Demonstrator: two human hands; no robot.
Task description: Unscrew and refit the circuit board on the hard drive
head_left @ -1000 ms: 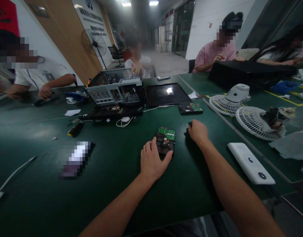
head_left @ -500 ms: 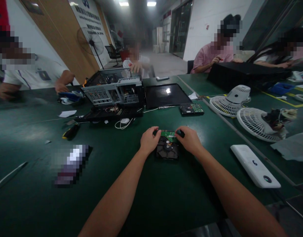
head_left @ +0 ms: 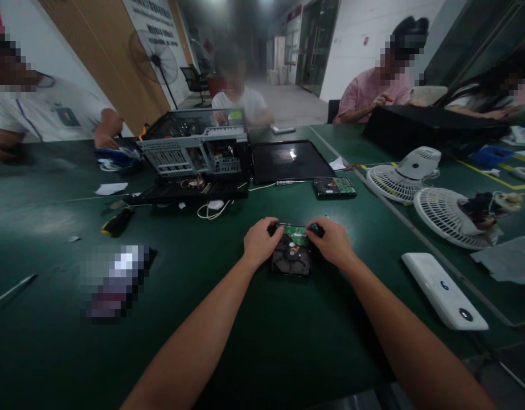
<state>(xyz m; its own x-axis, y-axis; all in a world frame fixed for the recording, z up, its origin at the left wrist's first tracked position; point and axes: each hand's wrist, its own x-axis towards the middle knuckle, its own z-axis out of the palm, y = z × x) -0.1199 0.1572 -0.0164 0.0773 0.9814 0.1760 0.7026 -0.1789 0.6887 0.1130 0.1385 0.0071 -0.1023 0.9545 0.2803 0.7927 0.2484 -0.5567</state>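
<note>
From where I'm standing, the hard drive (head_left: 291,259) is lying flat on the green table (head_left: 228,347) at the centre of the frame, right between the person's two hands. Its long axis seems to be running away from the wearer, up the frame, with the green circuit board (head_left: 295,232) sitting at the far end.

Both hands are flanking that far end rather than the near one. The left hand (head_left: 259,244) is nearer, curling at the upper left corner, its thumb resting at the board's edge. Its thumb and fingers are bending around a small dark gap, and I can't tell whether they're pinching the drive or only steadying it. The right hand (head_left: 331,240) is hovering by the upper right corner, its fingers closing around a dark green handle (head_left: 317,229); its fingertips are reaching toward the board's right end, though I can't make out a tool tip or any contact.

A second drive (head_left: 334,187) is lying farther off, right of centre in the upper half of the frame.
</note>
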